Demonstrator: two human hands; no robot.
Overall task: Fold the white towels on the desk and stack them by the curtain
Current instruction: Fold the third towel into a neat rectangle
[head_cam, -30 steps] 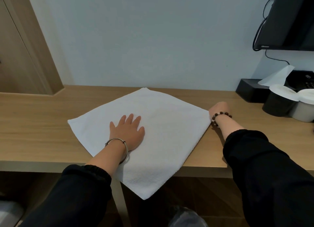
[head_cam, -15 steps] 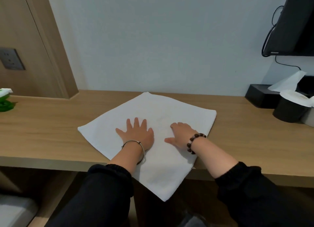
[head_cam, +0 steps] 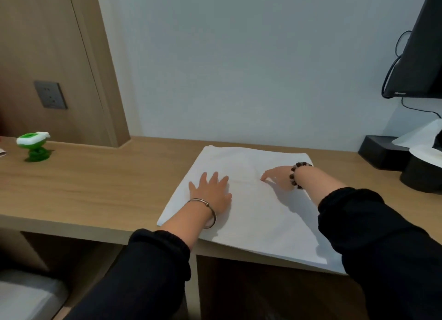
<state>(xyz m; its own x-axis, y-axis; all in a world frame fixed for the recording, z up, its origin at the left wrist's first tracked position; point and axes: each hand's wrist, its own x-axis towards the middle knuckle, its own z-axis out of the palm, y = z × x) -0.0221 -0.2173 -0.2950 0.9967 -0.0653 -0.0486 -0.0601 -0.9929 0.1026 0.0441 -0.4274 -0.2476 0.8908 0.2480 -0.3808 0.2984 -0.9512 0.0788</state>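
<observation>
Right hand (head_cam: 277, 177) has moved farther back on the towel (head_cam: 263, 219), grip unclear; left hand (head_cam: 212, 191) presses flat. Its length runs far-left to near-right, overhanging the desk (head_cam: 95, 190).

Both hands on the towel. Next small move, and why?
Probably: the right hand shifts to the near edge of the towel, which overhangs the front of the desk, and folds it up to the far edge. The towel looks spread flat and unfolded, the left hand lies flat on it, pinning it, and the right hand's fingers only touch its middle.
</observation>
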